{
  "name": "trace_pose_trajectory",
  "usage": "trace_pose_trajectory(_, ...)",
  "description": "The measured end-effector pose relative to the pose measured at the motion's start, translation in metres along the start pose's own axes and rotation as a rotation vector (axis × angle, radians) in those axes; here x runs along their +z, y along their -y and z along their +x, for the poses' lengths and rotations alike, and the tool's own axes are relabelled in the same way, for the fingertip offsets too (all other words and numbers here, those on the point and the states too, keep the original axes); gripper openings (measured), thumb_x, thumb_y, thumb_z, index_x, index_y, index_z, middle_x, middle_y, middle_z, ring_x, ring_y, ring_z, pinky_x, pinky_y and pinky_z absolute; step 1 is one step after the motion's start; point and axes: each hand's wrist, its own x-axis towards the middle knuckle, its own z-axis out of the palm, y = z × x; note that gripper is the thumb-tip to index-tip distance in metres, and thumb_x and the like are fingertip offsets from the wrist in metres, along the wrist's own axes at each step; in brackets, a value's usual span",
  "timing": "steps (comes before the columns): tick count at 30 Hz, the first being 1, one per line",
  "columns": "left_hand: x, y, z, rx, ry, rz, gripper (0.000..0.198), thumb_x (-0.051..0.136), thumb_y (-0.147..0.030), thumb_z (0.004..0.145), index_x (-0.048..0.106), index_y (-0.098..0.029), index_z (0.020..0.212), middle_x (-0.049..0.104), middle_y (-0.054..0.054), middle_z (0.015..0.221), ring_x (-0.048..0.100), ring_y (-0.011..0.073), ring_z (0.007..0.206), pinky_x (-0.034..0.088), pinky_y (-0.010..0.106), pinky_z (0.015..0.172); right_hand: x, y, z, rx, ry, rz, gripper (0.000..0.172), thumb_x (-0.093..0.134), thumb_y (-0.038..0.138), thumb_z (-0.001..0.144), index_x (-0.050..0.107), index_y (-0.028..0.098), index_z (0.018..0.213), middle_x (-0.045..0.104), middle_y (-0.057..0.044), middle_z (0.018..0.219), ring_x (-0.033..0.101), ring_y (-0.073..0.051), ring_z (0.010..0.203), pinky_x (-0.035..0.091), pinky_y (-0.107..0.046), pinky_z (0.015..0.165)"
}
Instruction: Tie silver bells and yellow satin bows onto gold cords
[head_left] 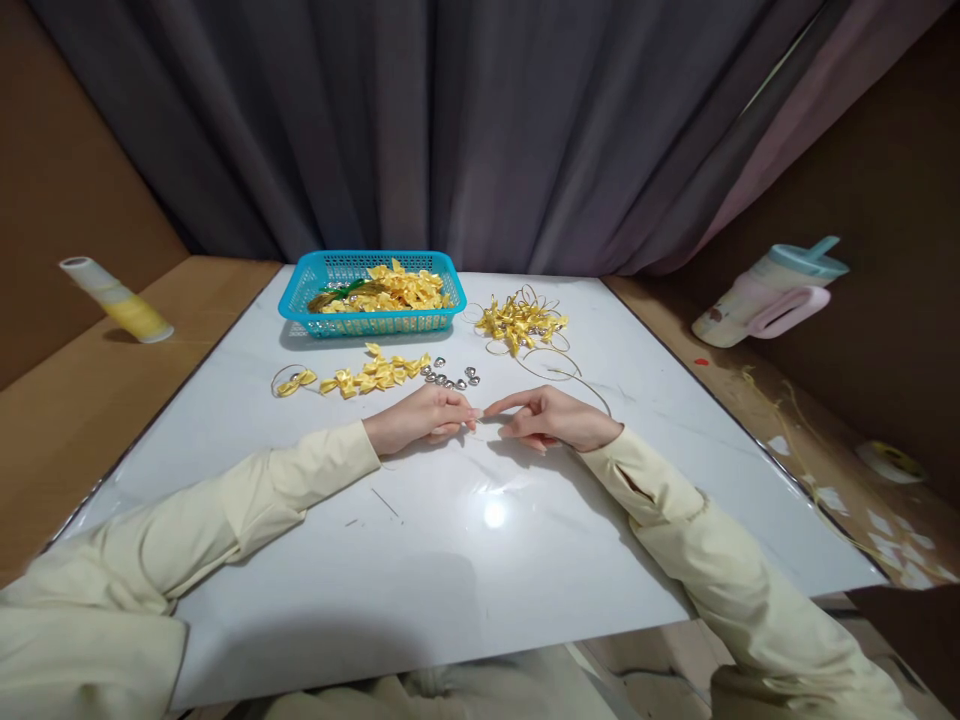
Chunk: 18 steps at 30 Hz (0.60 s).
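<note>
Gold cord (577, 372), thin as thread, lies on the table (465, 560) in front of the blue basket (373, 322) and a little to its right, with one loop curving close to the right hand (559, 418). Both hands rest in front of the basket, fingertips meeting. The left hand (420, 415) has its grip pinched together. The right forefinger stretches toward it, the other fingers curled, and I cannot tell whether that grip is clamped on anything.

This looks like fine fingertip work, so it seems best to plant the wrists on the table, pinch lightly, and keep the silver beads (450, 377) just in front of the basket within reach.

Whatever sits between the fingertips is too small to make out. Under the yellow bows (390, 290) in the basket, a green thing is unclear.
</note>
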Motion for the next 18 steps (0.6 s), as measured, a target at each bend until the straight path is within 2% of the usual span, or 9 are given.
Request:
trace_pose_trajectory(5,0.0028,-0.0019,-0.0011,0.001,-0.006,0.013,0.024,0.060,-0.034,0.077,0.058,-0.011,0.071,0.030,-0.009,0.039,0.021,0.0036,0.037,0.015,0.018,0.039,0.0071,0.0006,0.0025,0.022,0.035,0.039,0.044,0.063,0.031,0.071,0.064,0.003,0.104,0.044,0.007,0.036,0.028,-0.003,0.033,0.019,-0.018,0.034)
trace_pose_trajectory(11,0.0034,-0.0039,-0.0021,0.000,0.001,0.013,0.025,0.061,-0.035,0.076,0.057,-0.011,0.069,0.030,-0.010,0.040,0.021,0.0033,0.036,0.014,0.019,0.039,0.0081,-0.0045,0.0051,-0.009,0.020,0.060,0.032,0.060,0.027,0.073,0.068,0.002,0.091,0.040,0.007,0.033,0.025,-0.002,0.032,0.016,-0.018,0.035)
trace_pose_trajectory(16,0.0034,-0.0034,-0.0027,0.005,0.012,0.019,0.030,0.064,-0.038,0.073,0.057,-0.010,0.067,0.030,-0.010,0.038,0.021,0.0030,0.035,0.015,0.019,0.039,0.0083,-0.0061,0.0065,-0.001,0.027,0.083,0.026,0.060,0.023,0.069,0.068,0.003,0.083,0.052,0.002,0.046,0.027,-0.001,0.032,0.017,-0.018,0.033)
trace_pose_trajectory(18,0.0045,-0.0011,-0.0021,0.004,0.003,0.017,0.029,0.065,-0.038,0.072,0.056,-0.011,0.065,0.030,-0.010,0.038,0.022,0.0030,0.035,0.016,0.019,0.039,0.0091,-0.0056,0.0070,0.023,0.033,0.095,0.025,0.060,0.022,0.068,0.068,0.003,0.081,0.051,0.003,0.045,0.027,-0.001,0.032,0.017,-0.018,0.033)
